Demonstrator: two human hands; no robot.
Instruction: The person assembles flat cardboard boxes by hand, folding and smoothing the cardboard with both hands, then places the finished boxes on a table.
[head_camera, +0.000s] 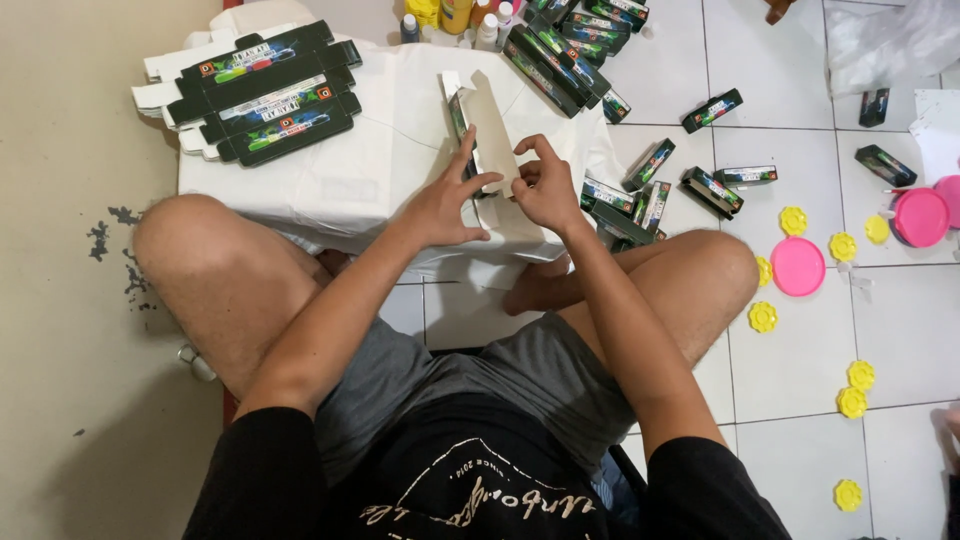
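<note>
White table (340, 190) carries a stack of flat cartons (255, 90) far left. Centre: one half-folded carton (492, 130), long axis running away from the person. Left hand (440, 205) spread, pressing its near-left edge; right hand (545, 185) pinching the right flap, probably. Finished boxes (640, 195) lie right, on the floor.

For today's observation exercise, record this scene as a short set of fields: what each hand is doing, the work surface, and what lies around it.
left hand: left hand pressed flat on an unfolded carton blank
right hand: right hand pinching the blank's edge with its fingertips
work surface: low stand draped in white cloth
on the surface: stack of flat dark cartons at the far left
floor, right side: assembled dark boxes, yellow flower-shaped caps, pink round lid
posture: seated cross-legged on a tiled floor
</note>
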